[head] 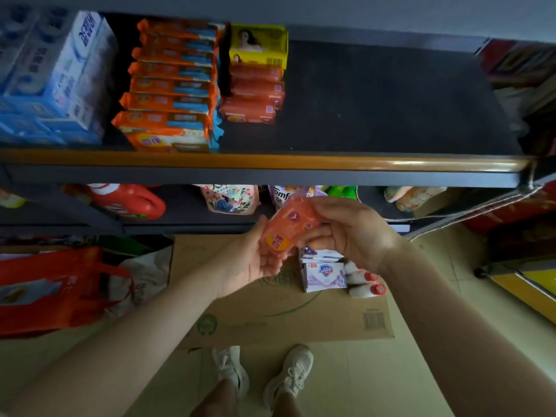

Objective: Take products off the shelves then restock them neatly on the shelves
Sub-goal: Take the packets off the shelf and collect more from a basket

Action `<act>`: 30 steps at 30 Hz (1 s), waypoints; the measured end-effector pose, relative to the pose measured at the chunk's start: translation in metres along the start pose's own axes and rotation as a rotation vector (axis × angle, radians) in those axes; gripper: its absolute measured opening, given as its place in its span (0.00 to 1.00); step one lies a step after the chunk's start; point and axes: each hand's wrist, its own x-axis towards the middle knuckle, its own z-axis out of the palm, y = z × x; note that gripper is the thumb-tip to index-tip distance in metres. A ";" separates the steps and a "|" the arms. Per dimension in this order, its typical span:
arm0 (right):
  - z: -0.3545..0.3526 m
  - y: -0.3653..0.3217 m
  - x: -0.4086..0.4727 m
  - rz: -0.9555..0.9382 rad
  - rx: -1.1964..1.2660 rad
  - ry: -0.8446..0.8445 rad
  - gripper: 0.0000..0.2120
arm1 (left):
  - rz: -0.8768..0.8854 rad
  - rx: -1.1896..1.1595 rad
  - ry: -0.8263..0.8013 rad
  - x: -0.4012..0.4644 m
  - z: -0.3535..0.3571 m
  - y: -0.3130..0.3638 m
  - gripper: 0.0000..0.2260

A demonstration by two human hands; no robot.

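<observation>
An orange wrapped soap bar [288, 227] is held between both hands, below the front edge of the upper shelf [301, 164]. My left hand [252, 257] cups its lower left side and my right hand [349, 233] grips its right end. On the shelf, a short stack of matching orange soap bars [254, 94] lies in front of a yellow soap box [258, 45]. Left of them stands a taller stack of orange and blue soap packs [171, 85]. The shelf's right half is bare dark surface.
Blue tissue packs [51, 73] fill the shelf's left end. On flattened cardboard [270, 314] on the floor lie purple soap boxes [323, 273] and small red-capped bottles [365, 284]. A red bag [57, 287] sits left. The lower shelf holds a red detergent jug [129, 200] and refill pouches [230, 198].
</observation>
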 end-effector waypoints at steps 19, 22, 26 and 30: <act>-0.012 0.065 0.016 0.487 0.005 0.272 0.19 | 0.283 0.441 0.272 0.009 -0.012 -0.018 0.13; -0.018 0.063 0.020 0.612 -0.080 0.272 0.24 | 0.104 0.209 0.083 0.011 -0.012 -0.020 0.23; -0.023 0.070 0.025 0.640 -0.251 0.269 0.25 | 0.009 0.127 0.077 0.020 -0.011 -0.029 0.23; -0.037 0.087 0.027 0.580 -0.306 0.261 0.28 | -0.032 0.156 0.182 0.028 -0.008 -0.038 0.15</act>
